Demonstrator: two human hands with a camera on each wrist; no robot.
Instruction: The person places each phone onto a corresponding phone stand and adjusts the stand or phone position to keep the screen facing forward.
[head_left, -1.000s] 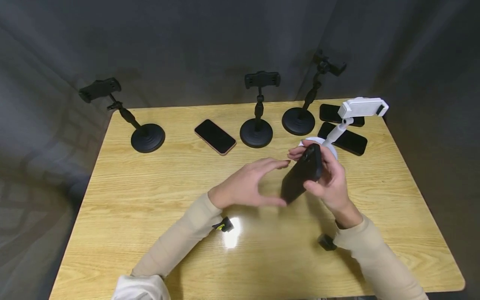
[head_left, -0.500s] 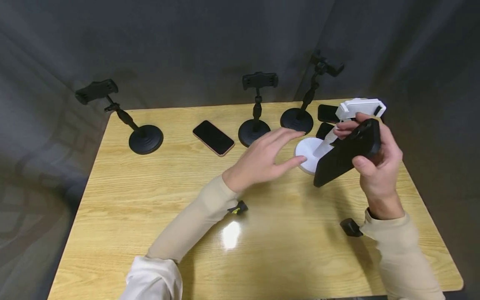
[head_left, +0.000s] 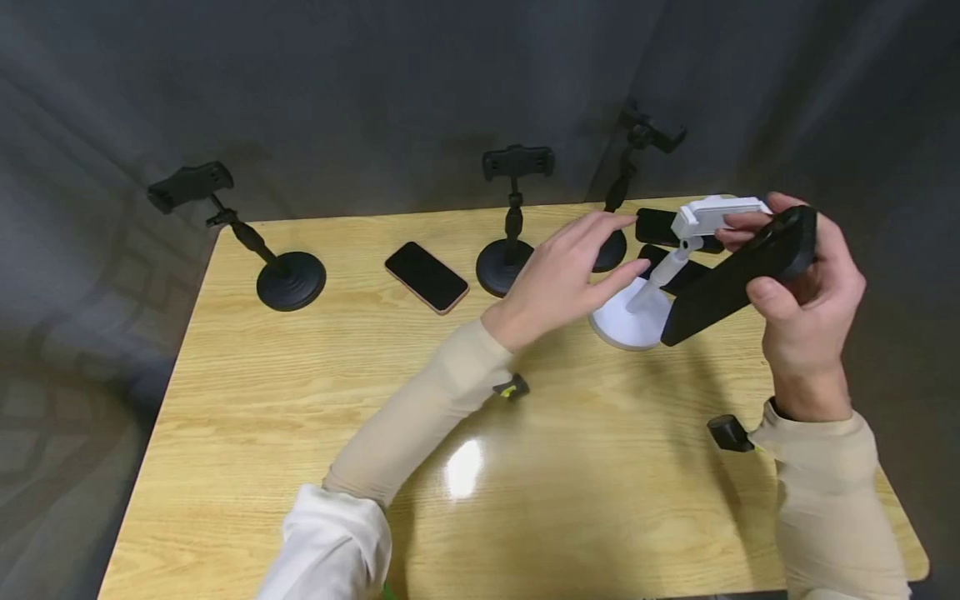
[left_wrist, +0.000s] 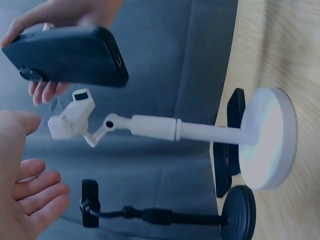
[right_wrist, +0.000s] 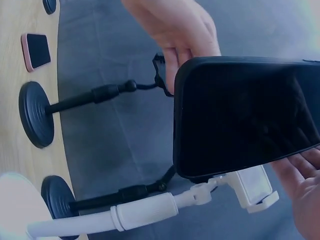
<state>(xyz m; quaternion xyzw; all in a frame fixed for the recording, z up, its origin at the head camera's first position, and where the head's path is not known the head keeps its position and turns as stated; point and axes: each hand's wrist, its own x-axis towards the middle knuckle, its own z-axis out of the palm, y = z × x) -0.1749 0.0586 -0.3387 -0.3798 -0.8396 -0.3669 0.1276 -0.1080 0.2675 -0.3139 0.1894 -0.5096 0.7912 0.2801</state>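
My right hand (head_left: 817, 312) grips a black smartphone (head_left: 731, 279) by its upper end, thumb on one side and fingers on the other. The phone slants in the air, in front of and to the right of a white phone stand (head_left: 626, 321). In the right wrist view its dark screen (right_wrist: 245, 115) shows; a camera bump (left_wrist: 31, 75) marks its back in the left wrist view. The stand's white clamp (head_left: 705, 218) is close behind my right fingers. My left hand (head_left: 562, 279) holds nothing, thumb and fingers spread, left of the white stand and over the table.
Black phone stands rise at the left (head_left: 291, 282), middle (head_left: 502, 267) and back right (head_left: 613, 250). A pink-edged phone (head_left: 427, 277) lies between two of them. Two black phones (head_left: 657, 227) lie behind the white stand. A dark curtain (head_left: 375, 108) borders the table.
My right hand has carried the black phone right and up, from in front of the white stand to beside its clamp. My left hand has followed rightward and away from me.
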